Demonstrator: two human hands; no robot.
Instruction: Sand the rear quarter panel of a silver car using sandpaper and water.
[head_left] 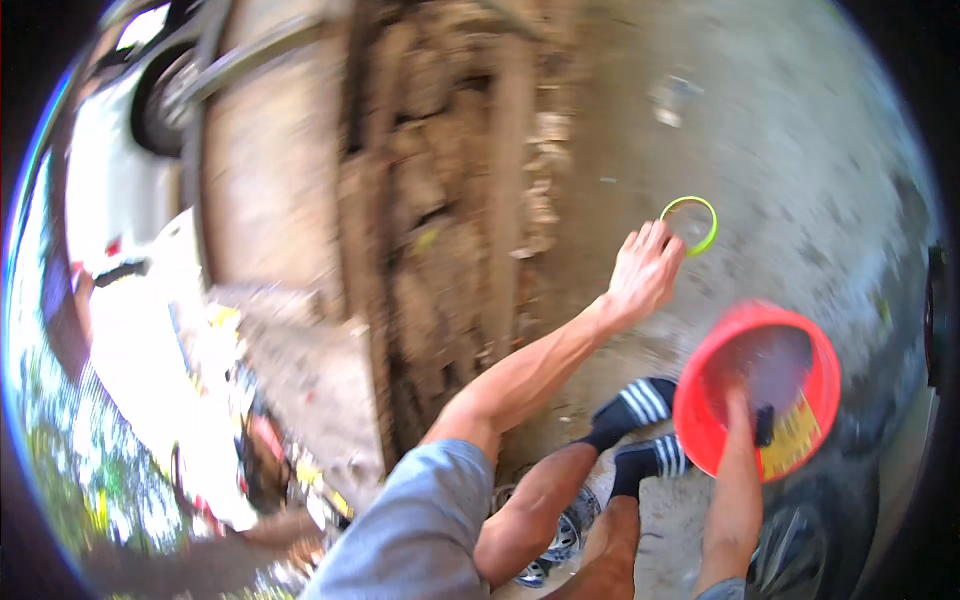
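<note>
My left hand reaches out over the concrete, fingers curled at the bright green rim of a small round container, apparently gripping it; its body is hard to make out. My right forearm dips into a red bucket of cloudy water, so the fingers of my right hand are hidden. Beside that hand are a small dark object and a yellow item inside the bucket.
My feet in dark striped footwear stand left of the bucket. A rough broken ledge runs along the left of the concrete floor. Farther left are a white vehicle and scattered clutter. A dark glossy shape lies below the bucket.
</note>
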